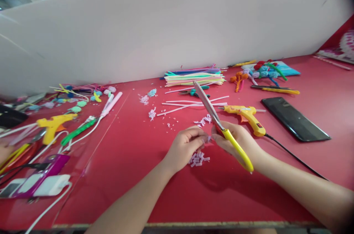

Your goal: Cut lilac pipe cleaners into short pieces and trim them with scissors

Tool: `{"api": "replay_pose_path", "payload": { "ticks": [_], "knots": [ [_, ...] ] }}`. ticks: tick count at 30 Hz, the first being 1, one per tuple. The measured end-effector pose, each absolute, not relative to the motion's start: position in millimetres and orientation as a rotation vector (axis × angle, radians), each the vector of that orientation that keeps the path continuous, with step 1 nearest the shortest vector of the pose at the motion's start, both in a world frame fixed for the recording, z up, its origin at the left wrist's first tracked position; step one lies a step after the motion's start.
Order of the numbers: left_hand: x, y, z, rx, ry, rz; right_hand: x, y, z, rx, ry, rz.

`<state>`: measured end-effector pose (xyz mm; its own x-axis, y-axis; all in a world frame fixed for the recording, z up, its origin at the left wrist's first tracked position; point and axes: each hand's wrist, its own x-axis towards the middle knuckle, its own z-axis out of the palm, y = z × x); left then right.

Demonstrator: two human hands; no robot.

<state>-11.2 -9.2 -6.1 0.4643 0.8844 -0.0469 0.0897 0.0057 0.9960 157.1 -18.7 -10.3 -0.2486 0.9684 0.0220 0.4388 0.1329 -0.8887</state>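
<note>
My right hand (239, 140) holds yellow-handled scissors (214, 112), whose blades point up and away to the left. Fingers of my left hand (190, 140) pinch a small pale lilac piece (209, 138), which looks like cut pipe cleaner. The tips of both hands are close together there. Just below my left hand lies a pile of short lilac pieces (197, 159). A second small heap of cut pieces (204, 120) sits beyond my hands. Farther back, several long pink pipe cleaners (190, 105) lie crossed on the red table (124, 175).
A yellow glue gun (246, 114) and a black phone (294, 119) lie at right. Teal-handled pliers (195, 92) and a pipe cleaner bundle (195, 77) are at the back. At left are another glue gun (54, 125), a purple power strip (45, 175) and cords. A white partition (177, 23) stands behind.
</note>
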Motion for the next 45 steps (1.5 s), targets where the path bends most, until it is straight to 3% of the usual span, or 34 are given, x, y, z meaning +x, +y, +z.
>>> {"api": "replay_pose_path", "payload": {
  "ticks": [8, 16, 24, 35, 41, 45],
  "knots": [
    [-11, -7, -9, 1.522, 0.981, 0.772, 155, -21, -11, -1.336, -1.749, 1.125],
    [-53, 21, -13, 2.083, 1.562, 1.018, 158, -19, -5, -1.412, -1.724, 1.033],
    [-38, 8, -1, 1.903, 1.329, 0.995, 159, -19, -13, -1.374, -1.815, 1.067],
    [-14, -10, -10, 1.75, 1.062, 0.691, 157, -18, -13, -1.32, -1.882, 1.097],
    [-12, -10, -8, 1.573, 1.009, 0.785, 159, -18, -10, -1.37, -1.838, 1.09],
    [-16, -5, -6, 1.429, 1.079, 1.015, 164, -13, -11, -1.433, -1.957, 0.844]
  ]
}}
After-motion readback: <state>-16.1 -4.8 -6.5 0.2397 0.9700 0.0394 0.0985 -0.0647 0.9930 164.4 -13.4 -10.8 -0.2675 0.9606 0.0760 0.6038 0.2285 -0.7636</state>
